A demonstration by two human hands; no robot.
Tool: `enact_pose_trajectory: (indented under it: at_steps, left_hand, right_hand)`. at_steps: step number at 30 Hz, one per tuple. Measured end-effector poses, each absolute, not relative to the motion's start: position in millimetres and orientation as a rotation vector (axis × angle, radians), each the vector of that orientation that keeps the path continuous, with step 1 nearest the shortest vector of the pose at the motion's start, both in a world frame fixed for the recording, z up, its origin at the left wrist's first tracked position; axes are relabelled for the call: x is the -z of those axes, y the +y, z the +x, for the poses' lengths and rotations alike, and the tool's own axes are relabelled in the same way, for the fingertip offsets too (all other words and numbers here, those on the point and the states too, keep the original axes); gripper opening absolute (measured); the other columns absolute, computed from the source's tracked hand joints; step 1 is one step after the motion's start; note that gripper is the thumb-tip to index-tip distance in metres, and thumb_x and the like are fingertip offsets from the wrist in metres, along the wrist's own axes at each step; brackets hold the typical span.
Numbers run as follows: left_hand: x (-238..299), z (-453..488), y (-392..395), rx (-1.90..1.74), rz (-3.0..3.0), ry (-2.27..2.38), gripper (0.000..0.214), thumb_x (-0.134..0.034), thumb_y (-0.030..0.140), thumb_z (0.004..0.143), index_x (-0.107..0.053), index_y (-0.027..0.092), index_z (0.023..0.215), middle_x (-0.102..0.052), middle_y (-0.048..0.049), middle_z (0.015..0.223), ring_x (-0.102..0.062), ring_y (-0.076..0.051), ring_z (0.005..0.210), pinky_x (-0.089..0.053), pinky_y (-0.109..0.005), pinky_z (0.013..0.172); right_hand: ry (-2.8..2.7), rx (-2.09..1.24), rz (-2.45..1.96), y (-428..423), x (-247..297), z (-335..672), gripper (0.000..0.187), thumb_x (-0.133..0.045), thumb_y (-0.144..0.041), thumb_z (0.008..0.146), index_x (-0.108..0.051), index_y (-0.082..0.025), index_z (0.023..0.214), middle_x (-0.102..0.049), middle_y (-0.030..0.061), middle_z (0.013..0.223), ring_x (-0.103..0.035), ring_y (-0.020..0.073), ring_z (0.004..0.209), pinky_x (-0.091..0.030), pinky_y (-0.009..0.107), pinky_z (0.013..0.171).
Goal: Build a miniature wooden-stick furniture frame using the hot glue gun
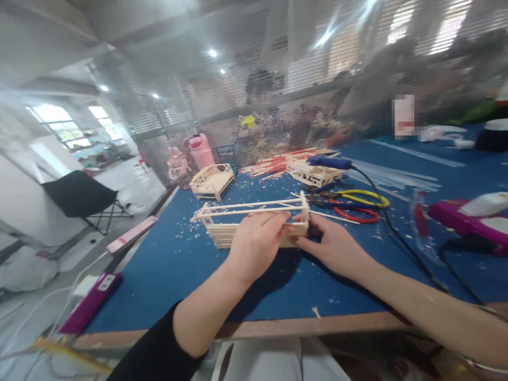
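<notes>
I see the left hand (256, 243) clasped over a wooden frame (222, 233). The right hand (337, 244) pinches its three-o'clock end.

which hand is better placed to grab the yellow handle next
Probably the right hand: it is nearer the yellow handle, on that side. The left hand is farther off. Both are on the wooden frame, so the right would need to let go.

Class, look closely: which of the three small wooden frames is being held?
The front frame, in the left hand and right hand; the back-left frame and back-right frame sit untouched.
</notes>
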State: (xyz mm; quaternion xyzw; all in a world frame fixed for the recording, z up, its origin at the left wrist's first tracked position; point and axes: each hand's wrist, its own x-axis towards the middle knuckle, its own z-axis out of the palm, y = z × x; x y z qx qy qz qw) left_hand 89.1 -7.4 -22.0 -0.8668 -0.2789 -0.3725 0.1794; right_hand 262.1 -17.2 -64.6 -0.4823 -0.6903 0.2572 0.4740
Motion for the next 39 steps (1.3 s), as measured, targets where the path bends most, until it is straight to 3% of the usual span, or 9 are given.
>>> enact_pose_trajectory:
  at_steps: [5,13,15,18,21,25,30,35,39]
  left_hand:
    - [24.9,75.3,-16.3,1.081,-2.391,-0.642,0.021,-0.046,0.014,0.094,-0.066,0.015,0.098,-0.074,-0.0082,0.098,-0.067,-0.015,0.093,-0.052,-0.028,0.084]
    - [34.5,33.4,-35.6,1.224,-2.103,-0.79,0.014,-0.061,0.012,0.084,-0.059,0.023,0.075,-0.064,0.0006,0.07,-0.057,-0.014,0.069,-0.046,-0.027,0.07]
    - [38.0,21.3,-36.1,1.409,-2.005,-0.973,0.012,-0.069,0.019,0.079,-0.057,0.022,0.079,-0.063,-0.0015,0.078,-0.057,-0.016,0.077,-0.046,-0.03,0.075]
    - [41.1,4.7,-32.8,1.985,-1.833,-1.58,0.039,-0.08,0.03,0.062,-0.056,0.021,0.092,-0.061,-0.0041,0.095,-0.056,-0.019,0.09,-0.045,-0.034,0.08]
    - [40.6,-6.4,-26.0,2.312,-1.916,-2.002,0.043,-0.08,0.037,0.056,-0.062,0.019,0.091,-0.065,-0.0038,0.089,-0.059,-0.02,0.085,-0.046,-0.035,0.079]
    - [36.9,-11.2,-17.9,2.437,-2.141,-2.033,0.043,-0.079,0.048,0.055,-0.071,0.018,0.084,-0.071,-0.0051,0.085,-0.062,-0.02,0.082,-0.048,-0.036,0.081]
    - [36.0,-12.7,-15.4,2.583,-2.178,-2.071,0.041,-0.083,0.049,0.051,-0.072,0.019,0.077,-0.07,-0.002,0.077,-0.06,-0.016,0.071,-0.05,-0.033,0.074]
    - [36.0,-13.0,-15.3,2.623,-2.216,-2.045,0.035,-0.084,0.045,0.049,-0.068,0.018,0.066,-0.062,0.0022,0.063,-0.053,-0.012,0.061,-0.049,-0.028,0.064]
    - [37.5,-12.6,-15.7,2.636,-2.172,-2.024,0.035,-0.083,0.046,0.051,-0.069,0.019,0.067,-0.064,0.0024,0.065,-0.054,-0.012,0.065,-0.049,-0.028,0.068]
  right_hand:
    - [-1.586,-0.587,-1.131,-19.5,62.0,264.8,0.03,-0.06,-0.046,0.074,-0.061,-0.021,0.091,-0.067,0.0047,0.089,-0.06,0.0205,0.08,-0.047,0.034,0.073]
    - [-1.566,-0.705,-1.107,-17.0,62.4,265.7,0.035,-0.061,-0.055,0.074,-0.06,-0.021,0.085,-0.063,0.0044,0.083,-0.057,0.019,0.074,-0.045,0.034,0.07]
    - [-1.579,-0.714,-1.097,-16.2,60.1,264.5,0.035,-0.061,-0.055,0.074,-0.06,-0.021,0.082,-0.062,0.0039,0.08,-0.056,0.0184,0.071,-0.044,0.033,0.067]
    - [-1.578,-0.707,-1.087,-13.1,56.4,264.0,0.039,-0.063,-0.059,0.072,-0.061,-0.021,0.081,-0.063,0.0037,0.078,-0.057,0.0186,0.07,-0.045,0.032,0.066]
    - [-1.568,-0.704,-1.098,-8.8,53.7,265.3,0.046,-0.066,-0.065,0.067,-0.062,-0.021,0.08,-0.063,0.0036,0.076,-0.056,0.0185,0.07,-0.046,0.032,0.067]
    - [-1.579,-0.767,-1.086,-5.0,50.6,267.9,0.053,-0.068,-0.07,0.06,-0.062,-0.02,0.076,-0.062,0.0026,0.071,-0.054,0.0166,0.065,-0.046,0.031,0.063]
    - [-1.562,-0.864,-1.056,-4.8,50.4,269.7,0.058,-0.072,-0.071,0.054,-0.062,-0.019,0.078,-0.064,0.0029,0.07,-0.056,0.0163,0.064,-0.047,0.03,0.059]
    - [-1.585,-0.81,-1.056,3.4,51.0,270.7,0.058,-0.07,-0.073,0.055,-0.064,-0.02,0.078,-0.066,0.0043,0.074,-0.058,0.0181,0.067,-0.048,0.031,0.062]
    - [-1.637,-0.773,-1.072,16.6,49.4,270.4,0.054,-0.071,-0.069,0.059,-0.067,-0.02,0.082,-0.068,0.0045,0.075,-0.059,0.019,0.068,-0.048,0.032,0.064]
